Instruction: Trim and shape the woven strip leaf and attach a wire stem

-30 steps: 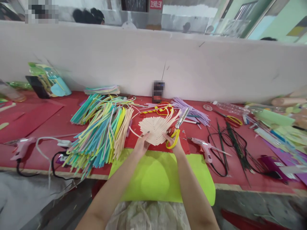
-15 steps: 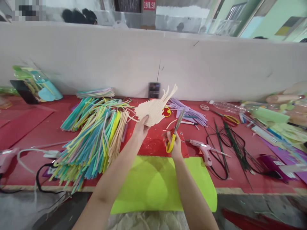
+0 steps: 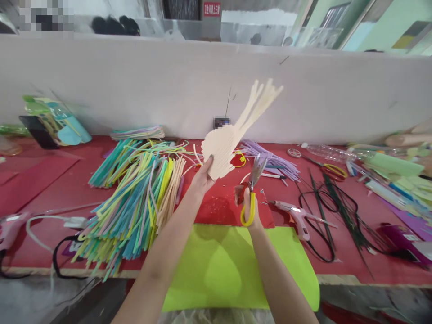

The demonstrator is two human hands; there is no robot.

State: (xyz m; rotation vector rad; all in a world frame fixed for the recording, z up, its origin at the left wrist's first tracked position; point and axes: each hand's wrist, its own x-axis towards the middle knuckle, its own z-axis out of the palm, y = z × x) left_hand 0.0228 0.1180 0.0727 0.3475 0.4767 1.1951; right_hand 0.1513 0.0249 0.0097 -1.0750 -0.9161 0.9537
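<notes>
My left hand [image 3: 202, 178] is closed on the lower edge of a cream bundle of chenille stems [image 3: 218, 146], with its thumb on the front. The bundle is packed flat into a rounded, step-edged piece, and its loose ends rise to the upper right. To the right, my right hand [image 3: 255, 215] grips scissors [image 3: 252, 207] by their yellow and red handles. The scissor blades point up and away, apart from the cream piece; they are blurred, and how far they are spread is unclear. Beneath both hands lies a red board [image 3: 219, 209] with small scraps on it.
A large heap of coloured chenille stems [image 3: 131, 211] lies on the left. Purple stems [image 3: 270, 159] are behind the scissors. On the right are a pink glue gun [image 3: 295, 216], dark wires [image 3: 344, 211] and a second pair of scissors [image 3: 334, 171]. Green-yellow cloth [image 3: 236, 270] hangs over the front edge.
My left hand has lifted and tilted the cream piece, so its loose ends stand higher and further right. The scissors stay in my right hand, slightly lower and further right in view.
</notes>
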